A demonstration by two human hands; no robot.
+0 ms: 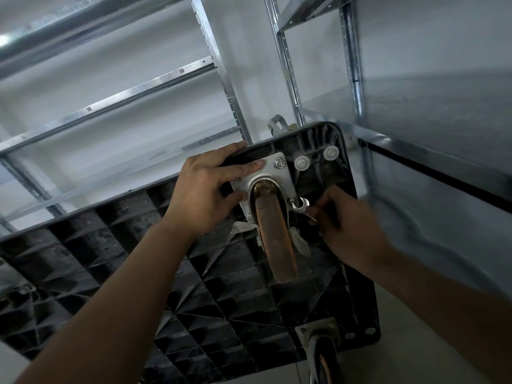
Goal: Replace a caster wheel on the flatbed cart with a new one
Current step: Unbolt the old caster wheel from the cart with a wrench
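Metal shelving (138, 90) stands behind the cart (138, 259), which is tipped up with its ribbed black underside showing. The left hand (205, 189) lies with straight fingers on the caster wheel's (277, 239) mounting plate (273, 173) at the cart's upper corner. The right hand (349, 225) curls round a wrench (300, 206), apparently set on the plate's lower-right bolt. A second caster (327, 358) sits at the lower corner.

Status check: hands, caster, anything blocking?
Left hand braces mounting plate. Right hand holds wrench on nut. Old caster still bolted on. Nothing blocking.
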